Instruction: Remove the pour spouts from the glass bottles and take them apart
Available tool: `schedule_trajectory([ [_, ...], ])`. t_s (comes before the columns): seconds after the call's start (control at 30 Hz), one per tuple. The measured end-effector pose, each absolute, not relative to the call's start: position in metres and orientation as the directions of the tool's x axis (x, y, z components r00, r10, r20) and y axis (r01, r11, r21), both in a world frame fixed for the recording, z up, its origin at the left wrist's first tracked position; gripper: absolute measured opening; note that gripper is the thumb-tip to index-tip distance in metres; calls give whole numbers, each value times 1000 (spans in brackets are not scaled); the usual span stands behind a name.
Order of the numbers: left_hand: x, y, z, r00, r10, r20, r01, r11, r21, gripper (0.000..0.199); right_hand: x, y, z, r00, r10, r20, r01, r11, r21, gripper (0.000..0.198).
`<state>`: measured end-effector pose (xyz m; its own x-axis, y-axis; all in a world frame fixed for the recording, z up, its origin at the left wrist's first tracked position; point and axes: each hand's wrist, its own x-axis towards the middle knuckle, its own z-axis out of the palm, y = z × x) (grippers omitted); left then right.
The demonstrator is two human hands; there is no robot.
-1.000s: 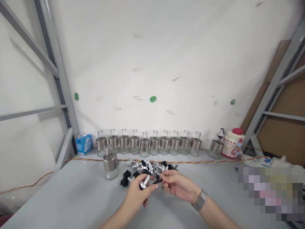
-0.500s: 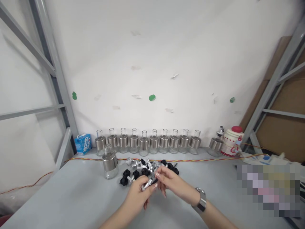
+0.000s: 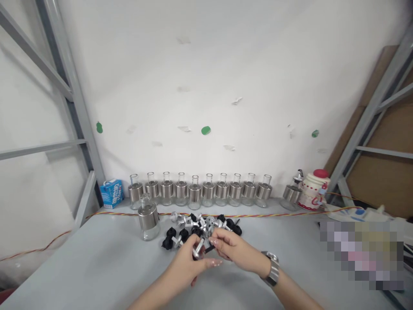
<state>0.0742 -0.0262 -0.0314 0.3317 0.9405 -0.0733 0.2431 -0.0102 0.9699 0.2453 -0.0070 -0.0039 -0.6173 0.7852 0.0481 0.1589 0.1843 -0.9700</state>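
Observation:
My left hand (image 3: 185, 262) holds a silver pourer spout (image 3: 199, 249) between the palm and fingers, its thumb stretched out to the right. In my right hand (image 3: 234, 247), thumb and fingers pinch a thin black piece (image 3: 209, 249), whose end points toward the spout; whether the two touch I cannot tell. Just beyond both hands lies a pile of silver spouts (image 3: 183, 221) and black stoppers (image 3: 167, 243), partly hidden by the fingers. A glass bottle with a steel sleeve (image 3: 148, 219) stands upright left of the pile, its neck bare.
A row of similar sleeved bottles (image 3: 194, 193) lines the wall. At right, one bottle (image 3: 292, 196) carries a spout beside a cream jar (image 3: 312, 189) with a red lid. A blue carton (image 3: 112, 193) stands at left. A twisted red-yellow wire (image 3: 258, 215) crosses the grey table (image 3: 80, 262).
The left thumb has lifted off and straightened, showing more of the silver spout, which has tilted more upright. My right hand has stayed close, gripping the black piece.

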Motion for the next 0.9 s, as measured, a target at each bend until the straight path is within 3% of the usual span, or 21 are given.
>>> schedule_trajectory([
  [0.13,73,-34,-23,374,923,-96,320,-31,947,35,244,-7,-7,-656,754,39,89,128,-988,36],
  [0.33,74,-39,-13,374,922,103,366,-249,897,27,240,-6,-9,-672,740,-20,-33,-56,-998,38],
  [0.53,74,-38,-12,428,897,111,327,-269,906,26,240,-7,-7,-640,769,11,-15,1,-1000,39],
  [0.9,75,-41,-16,434,893,114,319,-271,908,26,243,-5,-10,-641,764,-77,52,-57,-997,37],
])
